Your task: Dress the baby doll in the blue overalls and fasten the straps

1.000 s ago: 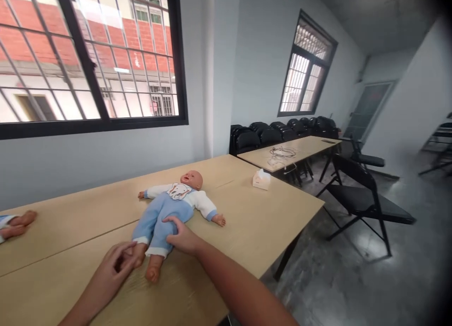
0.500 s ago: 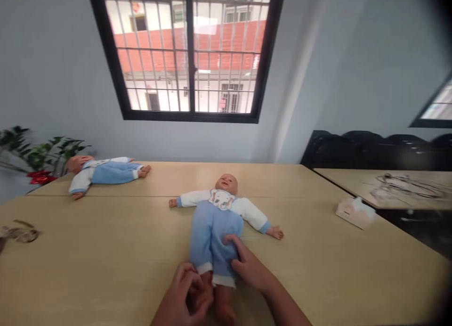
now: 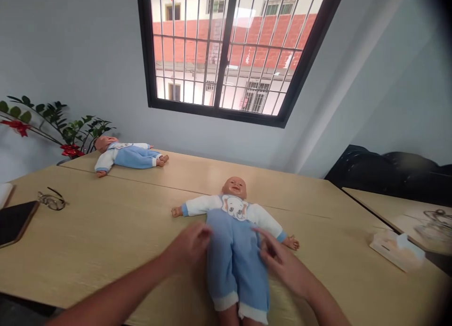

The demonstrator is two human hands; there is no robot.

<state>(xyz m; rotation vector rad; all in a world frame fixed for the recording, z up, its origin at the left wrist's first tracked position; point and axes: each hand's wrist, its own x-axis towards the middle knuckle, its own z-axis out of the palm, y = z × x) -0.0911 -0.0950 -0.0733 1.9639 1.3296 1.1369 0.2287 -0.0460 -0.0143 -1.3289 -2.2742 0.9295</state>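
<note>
1. Doll (image 3: 236,250): blue romper, white sleeves, elephant picture on bib; lies face-up mid-table (image 3: 106,232), head toward 12 o'clock.
2. Left hand (image 3: 190,246) at the doll's 9 o'clock and right hand (image 3: 282,264) at 3 o'clock, both at its waist, fingers spread, gripping nothing.

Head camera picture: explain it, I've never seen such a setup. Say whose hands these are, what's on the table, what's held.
No machine here: a person wears one camera on the head, looking down at their own hands. A doll lies face up on the table. The left hand touches one side of its blue suit; the right hand, spread open, is at the other. Whether the left grips is too blurred to tell. Also there: a second doll, glasses, a dark tablet and a tissue pack.
</note>
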